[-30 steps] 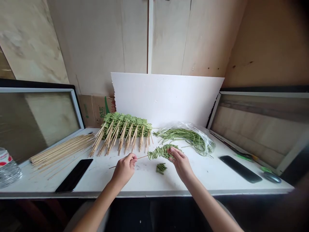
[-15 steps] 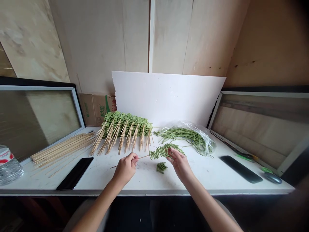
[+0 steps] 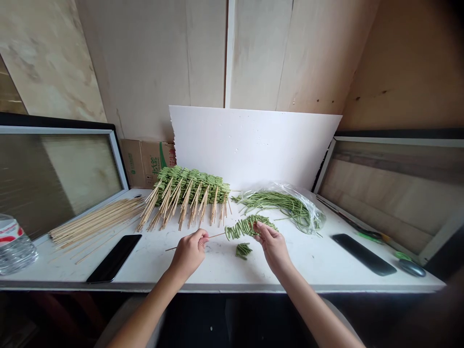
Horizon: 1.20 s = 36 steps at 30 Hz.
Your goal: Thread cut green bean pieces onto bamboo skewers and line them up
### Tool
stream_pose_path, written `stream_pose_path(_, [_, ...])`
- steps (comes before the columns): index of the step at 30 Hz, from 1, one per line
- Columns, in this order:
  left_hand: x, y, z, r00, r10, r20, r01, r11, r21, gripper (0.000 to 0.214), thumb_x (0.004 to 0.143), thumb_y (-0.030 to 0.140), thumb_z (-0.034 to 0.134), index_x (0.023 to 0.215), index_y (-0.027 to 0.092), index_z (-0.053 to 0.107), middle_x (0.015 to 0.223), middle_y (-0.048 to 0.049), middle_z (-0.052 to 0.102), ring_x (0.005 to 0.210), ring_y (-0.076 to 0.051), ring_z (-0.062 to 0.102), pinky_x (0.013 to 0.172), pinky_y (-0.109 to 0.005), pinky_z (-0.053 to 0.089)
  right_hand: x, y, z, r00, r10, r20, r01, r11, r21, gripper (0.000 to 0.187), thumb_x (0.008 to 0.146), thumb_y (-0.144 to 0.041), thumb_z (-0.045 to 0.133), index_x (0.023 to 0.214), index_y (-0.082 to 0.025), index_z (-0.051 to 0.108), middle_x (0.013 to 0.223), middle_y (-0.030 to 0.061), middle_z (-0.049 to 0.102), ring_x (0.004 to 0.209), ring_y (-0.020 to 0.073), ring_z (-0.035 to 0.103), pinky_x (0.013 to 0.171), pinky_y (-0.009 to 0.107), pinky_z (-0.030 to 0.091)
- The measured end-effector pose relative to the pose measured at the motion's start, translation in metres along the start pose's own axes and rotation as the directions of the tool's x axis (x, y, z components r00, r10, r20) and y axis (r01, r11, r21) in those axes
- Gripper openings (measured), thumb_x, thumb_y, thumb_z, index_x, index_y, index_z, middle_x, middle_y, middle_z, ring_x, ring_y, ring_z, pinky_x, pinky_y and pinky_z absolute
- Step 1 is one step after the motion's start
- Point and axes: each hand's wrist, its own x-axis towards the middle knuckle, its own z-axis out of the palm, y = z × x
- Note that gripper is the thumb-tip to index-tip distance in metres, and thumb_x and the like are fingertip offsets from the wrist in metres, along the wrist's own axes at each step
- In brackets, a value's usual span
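My left hand (image 3: pixel 190 252) pinches a thin bamboo skewer (image 3: pixel 214 236) that carries a row of short green bean pieces (image 3: pixel 239 227). At the far end of that row, my right hand (image 3: pixel 272 245) has its fingers closed on the bean pieces. A small heap of cut bean pieces (image 3: pixel 242 250) lies on the white table (image 3: pixel 217 270) between my hands. Behind them is a stack of finished bean skewers (image 3: pixel 188 189). A clear plastic bag of long green beans (image 3: pixel 282 204) lies to the right.
Bare bamboo skewers (image 3: pixel 94 223) lie in a pile at the left beside a black phone (image 3: pixel 114 258) and a plastic water bottle (image 3: pixel 14 244). At the right are a black remote (image 3: pixel 364 261) and a mouse (image 3: pixel 411 267). A white foam board (image 3: pixel 253 145) leans at the back.
Both hands stay almost in place on the skewer; the view has shifted slightly, and my right hand's fingers have moved a little along the bean pieces.
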Motion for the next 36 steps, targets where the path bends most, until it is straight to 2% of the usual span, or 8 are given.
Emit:
stream_pose_path(7, [-0.001,0.001,0.002,1.0,0.012,-0.014,-0.012,1.0,-0.003,0.02,0.092,0.01,0.048,0.087,0.022,0.063,0.071,-0.0018,0.074,0.07,-0.02,0.074,0.063,-0.026,0.05,-0.001,0.009,-0.003,0.994,-0.108,-0.025,0.106,0.991,-0.085,0.034,0.073,-0.05,0.086,0.094,-0.023,0.084,0.101,0.0083,0.08,0.097,0.0277,0.068,0.077,0.036,0.054])
stream_pose_path(14, [-0.002,0.003,0.002,0.999,0.031,-0.028,-0.031,0.999,-0.009,0.02,0.092,0.009,0.049,0.089,0.023,0.063,0.072,-0.0014,0.074,0.068,-0.019,0.073,0.065,-0.025,0.051,-0.004,0.009,0.001,0.995,-0.09,-0.038,0.088,0.995,-0.044,0.035,0.073,-0.053,0.085,0.092,-0.023,0.083,0.101,0.0078,0.079,0.093,0.0281,0.068,0.076,0.036,0.054])
stream_pose_path(21, [-0.002,0.006,0.001,0.998,0.049,-0.034,-0.049,0.999,-0.008,0.021,0.091,0.008,0.048,0.089,0.023,0.063,0.074,-0.0022,0.075,0.071,-0.02,0.075,0.063,-0.025,0.052,-0.011,0.005,0.003,0.987,-0.149,-0.059,0.139,0.979,-0.149,0.034,0.075,-0.052,0.085,0.093,-0.024,0.084,0.086,0.0048,0.078,0.077,0.0221,0.064,0.082,0.038,0.052])
stream_pose_path(26, [-0.002,0.007,0.0,0.998,0.049,-0.037,-0.049,0.999,-0.017,0.022,0.09,0.007,0.047,0.089,0.023,0.063,0.075,-0.0026,0.076,0.076,-0.021,0.077,0.065,-0.026,0.054,-0.011,0.008,0.006,0.992,-0.111,-0.052,0.108,0.993,-0.053,0.035,0.071,-0.052,0.086,0.09,-0.023,0.084,0.095,0.0077,0.079,0.082,0.0245,0.067,0.078,0.039,0.054])
stream_pose_path(31, [-0.001,0.004,-0.001,0.999,0.046,-0.028,-0.046,0.999,-0.006,0.023,0.091,0.007,0.045,0.09,0.023,0.062,0.077,-0.003,0.076,0.078,-0.021,0.077,0.066,-0.027,0.053,-0.01,0.005,0.005,0.998,-0.055,0.005,0.055,0.999,-0.003,0.033,0.068,-0.049,0.089,0.088,-0.024,0.083,0.097,0.0079,0.079,0.103,0.0305,0.068,0.08,0.04,0.059])
stream_pose_path(36, [0.001,-0.001,0.001,0.999,-0.014,-0.044,0.013,1.0,-0.025,0.02,0.092,0.011,0.048,0.089,0.023,0.063,0.067,-0.0007,0.07,0.067,-0.02,0.072,0.065,-0.027,0.05,-0.01,0.001,0.007,1.0,-0.011,0.012,0.011,1.0,0.025,0.032,0.072,-0.05,0.086,0.09,-0.024,0.082,0.103,0.0085,0.078,0.11,0.0318,0.067,0.081,0.039,0.06])
